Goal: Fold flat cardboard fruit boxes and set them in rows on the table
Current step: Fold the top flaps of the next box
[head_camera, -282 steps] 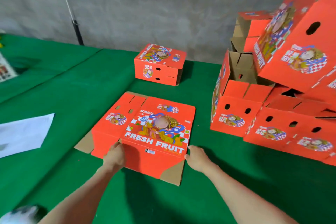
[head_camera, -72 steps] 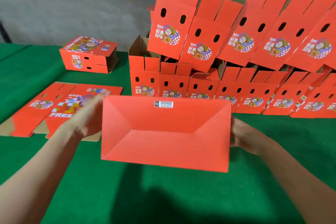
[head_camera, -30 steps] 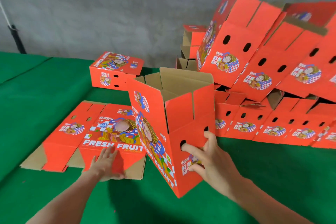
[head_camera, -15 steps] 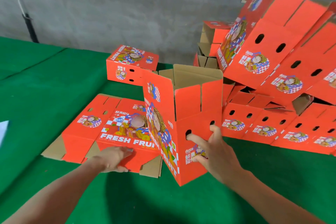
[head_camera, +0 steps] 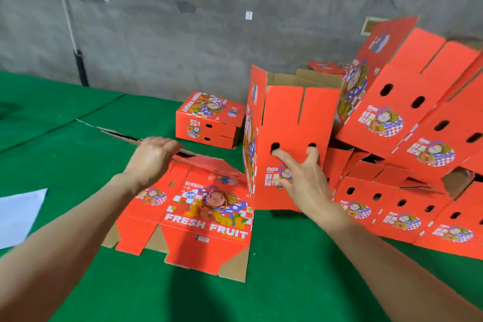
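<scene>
An upright red fruit box point(head_camera: 287, 112) with its top flaps open stands on the green table point(head_camera: 261, 295), against the left end of the pile of folded boxes point(head_camera: 407, 128). My right hand point(head_camera: 300, 183) holds its near face, with two fingertips hooked in the two holes. My left hand point(head_camera: 153, 155) grips the edge of a flat box point(head_camera: 209, 162), lifted and seen nearly edge-on. Under it, one more flat box point(head_camera: 209, 219) printed FRESH FRUIT lies on the table.
A closed red box point(head_camera: 209, 119) sits at the back by the grey wall. Rows of folded boxes point(head_camera: 392, 214) fill the right side, some leaning on top. A white sheet point(head_camera: 18, 214) lies at the left edge.
My right hand has pushed the upright box back and right, against the pile. My left hand has lifted a flat box off the stack by its edge.
</scene>
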